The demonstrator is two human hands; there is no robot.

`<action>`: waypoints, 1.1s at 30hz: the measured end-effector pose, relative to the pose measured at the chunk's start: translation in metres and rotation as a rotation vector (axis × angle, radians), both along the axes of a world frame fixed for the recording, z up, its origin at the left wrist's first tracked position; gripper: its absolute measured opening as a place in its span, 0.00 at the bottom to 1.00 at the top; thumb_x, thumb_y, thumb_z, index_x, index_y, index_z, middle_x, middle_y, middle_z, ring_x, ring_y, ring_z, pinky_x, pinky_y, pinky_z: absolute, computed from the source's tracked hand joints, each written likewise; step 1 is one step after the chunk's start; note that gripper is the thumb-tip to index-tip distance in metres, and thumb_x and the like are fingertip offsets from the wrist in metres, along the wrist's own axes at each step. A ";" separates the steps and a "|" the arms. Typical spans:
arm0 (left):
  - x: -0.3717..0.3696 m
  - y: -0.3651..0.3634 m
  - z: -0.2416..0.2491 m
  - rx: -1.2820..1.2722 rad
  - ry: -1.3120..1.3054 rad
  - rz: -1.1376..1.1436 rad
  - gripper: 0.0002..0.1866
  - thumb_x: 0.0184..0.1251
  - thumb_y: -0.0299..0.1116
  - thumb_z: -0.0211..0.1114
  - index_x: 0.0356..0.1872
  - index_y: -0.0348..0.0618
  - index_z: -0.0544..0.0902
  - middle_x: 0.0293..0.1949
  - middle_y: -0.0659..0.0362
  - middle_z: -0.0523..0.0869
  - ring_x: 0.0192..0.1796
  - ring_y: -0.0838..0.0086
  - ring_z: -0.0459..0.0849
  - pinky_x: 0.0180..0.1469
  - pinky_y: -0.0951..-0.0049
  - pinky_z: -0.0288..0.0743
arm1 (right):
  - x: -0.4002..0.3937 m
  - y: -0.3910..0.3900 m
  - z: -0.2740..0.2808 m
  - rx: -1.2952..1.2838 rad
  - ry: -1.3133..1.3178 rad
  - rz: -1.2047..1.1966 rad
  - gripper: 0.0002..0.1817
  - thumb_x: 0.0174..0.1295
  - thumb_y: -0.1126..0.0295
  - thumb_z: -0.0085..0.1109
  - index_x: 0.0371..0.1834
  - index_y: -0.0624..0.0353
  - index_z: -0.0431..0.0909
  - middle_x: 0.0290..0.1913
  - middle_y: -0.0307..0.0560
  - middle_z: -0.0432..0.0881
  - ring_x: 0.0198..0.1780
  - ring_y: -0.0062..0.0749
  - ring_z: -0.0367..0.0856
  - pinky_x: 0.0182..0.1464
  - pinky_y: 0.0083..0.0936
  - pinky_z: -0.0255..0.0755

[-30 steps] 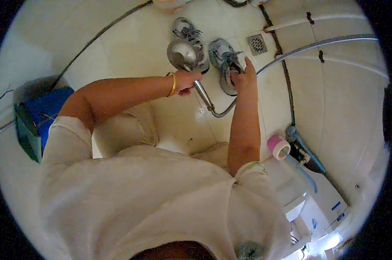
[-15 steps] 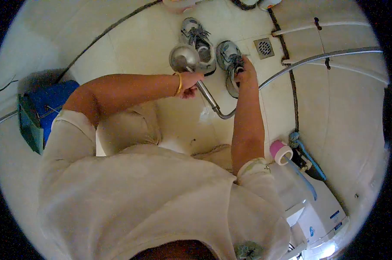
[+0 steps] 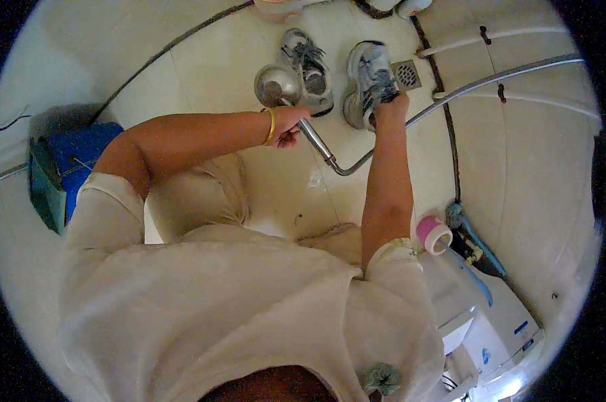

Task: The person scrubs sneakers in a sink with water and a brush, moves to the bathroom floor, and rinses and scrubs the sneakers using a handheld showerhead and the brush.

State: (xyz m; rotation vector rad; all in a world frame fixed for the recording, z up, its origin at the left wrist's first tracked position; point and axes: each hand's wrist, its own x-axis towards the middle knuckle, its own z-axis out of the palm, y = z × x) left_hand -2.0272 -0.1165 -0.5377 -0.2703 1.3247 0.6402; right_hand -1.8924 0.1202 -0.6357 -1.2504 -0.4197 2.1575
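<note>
My left hand point(image 3: 289, 126) is wrapped round the handle of a metal shower head point(image 3: 278, 85), whose round head points away from me. From its lower end a shower hose point(image 3: 360, 163) bends and runs off to the right. In my right hand point(image 3: 391, 106) is the heel end of a grey sneaker point(image 3: 368, 80), tilted so that its side and sole edge show. The other sneaker point(image 3: 314, 77), with dark laces, rests on the tiled floor just beyond the shower head, its opening facing up.
A square floor drain point(image 3: 406, 75) lies right of the held sneaker. Pale pipes point(image 3: 531, 102) run along the right wall. At lower right, a pink-and-white cup point(image 3: 434, 234) stands by a white appliance point(image 3: 494, 321). A blue and green container point(image 3: 75, 164) is at left.
My right hand has turned the sneaker onto its side and shifted it slightly right and away from the other one. The shower head has moved slightly up and left.
</note>
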 end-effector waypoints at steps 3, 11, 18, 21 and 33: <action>0.000 0.000 -0.001 0.027 -0.019 -0.013 0.19 0.47 0.47 0.53 0.08 0.50 0.60 0.11 0.64 0.63 0.15 0.76 0.68 0.16 0.75 0.62 | -0.012 0.009 0.054 0.008 0.270 -0.081 0.18 0.57 0.61 0.35 0.43 0.58 0.70 0.45 0.50 0.74 0.47 0.43 0.71 0.48 0.42 0.65; 0.002 -0.004 0.015 0.048 0.042 0.063 0.19 0.48 0.48 0.54 0.09 0.50 0.61 0.10 0.65 0.62 0.15 0.75 0.67 0.18 0.75 0.60 | -0.016 0.019 0.105 0.204 0.952 -0.068 0.24 0.55 0.55 0.39 0.51 0.59 0.66 0.56 0.54 0.64 0.59 0.50 0.57 0.59 0.54 0.44; -0.001 -0.001 0.023 0.107 0.065 0.025 0.18 0.47 0.46 0.53 0.09 0.50 0.61 0.10 0.64 0.62 0.15 0.75 0.67 0.18 0.75 0.60 | -0.020 0.030 0.124 0.102 1.212 -0.020 0.33 0.53 0.45 0.42 0.56 0.58 0.60 0.60 0.52 0.58 0.61 0.51 0.53 0.61 0.53 0.40; 0.002 -0.004 0.018 0.117 0.009 0.004 0.17 0.47 0.46 0.53 0.09 0.50 0.62 0.10 0.64 0.62 0.15 0.74 0.68 0.18 0.75 0.60 | -0.025 0.023 0.138 0.186 1.209 0.071 0.33 0.53 0.45 0.43 0.56 0.58 0.60 0.59 0.52 0.59 0.60 0.51 0.54 0.60 0.55 0.42; 0.002 -0.001 0.025 0.104 0.058 -0.091 0.18 0.46 0.46 0.53 0.08 0.49 0.62 0.12 0.64 0.64 0.16 0.75 0.68 0.19 0.75 0.62 | -0.047 0.009 0.150 0.137 0.650 -0.137 0.19 0.56 0.62 0.42 0.47 0.62 0.67 0.49 0.50 0.70 0.51 0.45 0.67 0.52 0.44 0.61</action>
